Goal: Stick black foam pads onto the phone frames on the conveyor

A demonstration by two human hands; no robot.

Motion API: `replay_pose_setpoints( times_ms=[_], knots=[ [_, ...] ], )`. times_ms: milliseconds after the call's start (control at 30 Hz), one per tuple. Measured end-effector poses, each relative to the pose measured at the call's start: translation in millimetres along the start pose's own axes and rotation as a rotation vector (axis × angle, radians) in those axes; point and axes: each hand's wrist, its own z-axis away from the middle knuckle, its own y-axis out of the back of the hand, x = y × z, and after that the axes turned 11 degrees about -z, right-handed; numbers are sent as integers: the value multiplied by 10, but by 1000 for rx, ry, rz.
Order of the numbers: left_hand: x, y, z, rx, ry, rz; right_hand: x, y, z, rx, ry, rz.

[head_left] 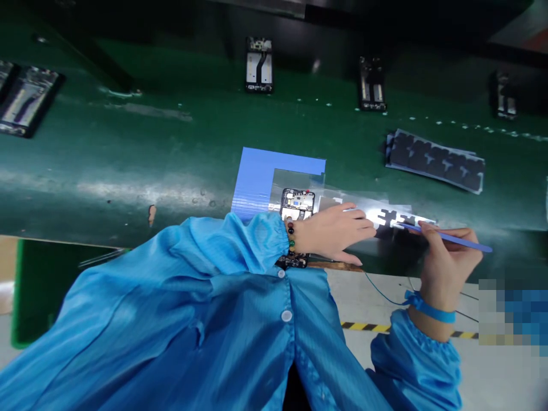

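My right hand (447,251) grips blue tweezers (464,241), their tips at a dark cut-out sticker (389,217) on a shiny clear sheet (368,202). Across that sheet reaches my left hand (338,228), palm down with fingers stretched out, lying on or just over it. Partly under my left wrist is an opened phone (298,201), its circuit board showing at the top. The phone lies in a cut-out of a blue mat (259,171) at the table edge. My left forearm hides the phone's middle.
A stack of dark sticker sheets (436,160) lies at the right. Several opened phones stand along the back, among them one phone (259,65) near the middle and another (372,84) further right. A green bin (55,285) is below the table's left edge.
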Motion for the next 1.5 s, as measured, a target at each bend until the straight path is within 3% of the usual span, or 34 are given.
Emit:
replay_pose_setpoints(
  times_ms=[100,267,333,433,600,733,967,1500],
  knots=[
    [11,-2,-6,-11,3,0,42,3,-58,-37,-47,-46],
    [40,37,-11,-25,-10,-20,13,-54,-170,141,-35,-241],
    [-28,108,52,-27,-12,-35,-64,-134,-92,127,9,-289],
    [-282,285,314,-32,75,-68,-209,-332,236,7,-1,-304],
    [-760,531,983,-48,287,51,-343,-772,927,-197,-140,-241],
    [-818,527,1238,-24,389,199,-324,-1095,1240,-236,-131,-218],
    [-723,452,1248,36,434,211,-335,-1386,1485,-219,-105,-177],
    [-717,432,1272,29,452,208,-308,-1489,1621,-157,-79,-206]
  ],
)
